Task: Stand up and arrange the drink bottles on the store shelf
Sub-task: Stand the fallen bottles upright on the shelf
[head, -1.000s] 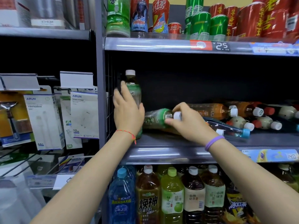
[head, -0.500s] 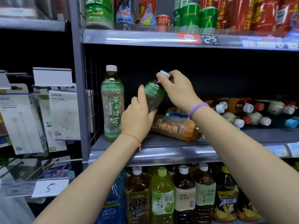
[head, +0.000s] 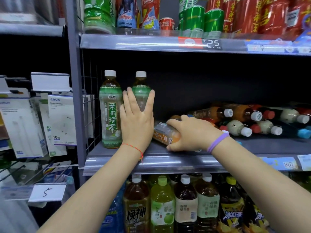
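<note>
Middle shelf, grey metal with a clear plastic price rail point(head: 168, 163): I log its stock from the head camera.

Item 1: tall clear plastic tea bottle with green label and white cap point(head: 110, 111), upright at the shelf's 9 o'clock end, just beside the wire mesh side panel point(head: 91, 105).

Item 2: second green-label tea bottle with white cap point(head: 141, 88), upright, just beside item 1 on its 3 o'clock side. My left hand point(head: 136, 122) lies flat against its front, fingers straight and spread; its grip is wide and holds nothing, only touching the bottle. A thin red string bracelet point(head: 134, 147) sits on that wrist.

Item 3: orange-label amber drink bottle lying on its side point(head: 164, 134), near the front edge at the shelf's middle, its base toward 9 o'clock. My right hand point(head: 193, 132) comes over it from 3 o'clock, fingers on top and thumb curled at the near side; the grip holds this bottle. A purple band point(head: 218, 142) circles that wrist.

Item 4: heap of fallen bottles with white, red and blue caps point(head: 252, 121), toward 3 o'clock, caps pointing to the right.

Upper shelf, 12 o'clock: green and red cans point(head: 213, 19), price tag reading 2.5 point(head: 212, 43).

Lower shelf, 6 o'clock: row of large upright tea bottles point(head: 185, 204).

Left rack, 9 o'clock: white charger boxes on hooks point(head: 58, 121).
</note>
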Motion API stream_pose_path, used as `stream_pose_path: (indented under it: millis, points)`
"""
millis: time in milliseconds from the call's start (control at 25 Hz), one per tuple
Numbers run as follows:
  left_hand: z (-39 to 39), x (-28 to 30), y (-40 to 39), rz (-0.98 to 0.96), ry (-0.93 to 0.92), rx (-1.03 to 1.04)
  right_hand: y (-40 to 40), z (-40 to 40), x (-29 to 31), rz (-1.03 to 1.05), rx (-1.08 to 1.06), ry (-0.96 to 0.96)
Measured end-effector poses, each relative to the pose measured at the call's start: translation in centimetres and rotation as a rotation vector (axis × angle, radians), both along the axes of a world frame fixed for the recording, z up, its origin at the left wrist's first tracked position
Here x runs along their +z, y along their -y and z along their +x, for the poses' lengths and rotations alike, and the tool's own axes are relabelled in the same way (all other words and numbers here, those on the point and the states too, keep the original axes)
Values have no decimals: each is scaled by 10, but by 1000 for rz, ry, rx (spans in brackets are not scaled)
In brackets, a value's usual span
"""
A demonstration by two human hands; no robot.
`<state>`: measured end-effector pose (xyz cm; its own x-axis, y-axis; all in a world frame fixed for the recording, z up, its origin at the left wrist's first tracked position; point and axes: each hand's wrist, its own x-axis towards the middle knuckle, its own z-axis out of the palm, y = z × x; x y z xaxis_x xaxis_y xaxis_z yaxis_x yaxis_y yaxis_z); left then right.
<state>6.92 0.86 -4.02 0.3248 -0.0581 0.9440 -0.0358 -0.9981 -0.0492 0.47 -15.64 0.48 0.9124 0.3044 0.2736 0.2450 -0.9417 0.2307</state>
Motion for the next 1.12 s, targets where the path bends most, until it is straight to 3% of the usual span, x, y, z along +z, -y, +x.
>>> stream_pose_path:
  millis: [160, 280, 400, 480, 600, 640, 800, 960, 1120]
  points:
    - [-11, 6, -7, 201, 20, -31, 0, -12, -7, -18, -28, 124]
    - [-25, 2, -1, 295, -218, -344, 8, -16, -11, 125, 67, 170]
    - [-27, 4, 9, 141, -575, -658, 24, -15, 1, 337, 191, 284]
    - [-22, 8, 17, -31, -542, -743, 30, -14, 12, 512, 275, 333]
    - [-20, 13, 24, -234, -402, -696, 39, -11, 21, 855, 336, 273]
    - [-20, 14, 26, -262, -363, -662, 44, -9, 19, 856, 293, 193]
    - [-25, 18, 38, -275, -256, -497, 57, 5, -7, 318, -53, 33]
    - [-24, 20, 52, -285, -259, -412, 60, 2, -15, 205, -136, 20]
    - [-8, 14, 48, -136, -66, -246, 73, -7, -9, 158, -198, -48]
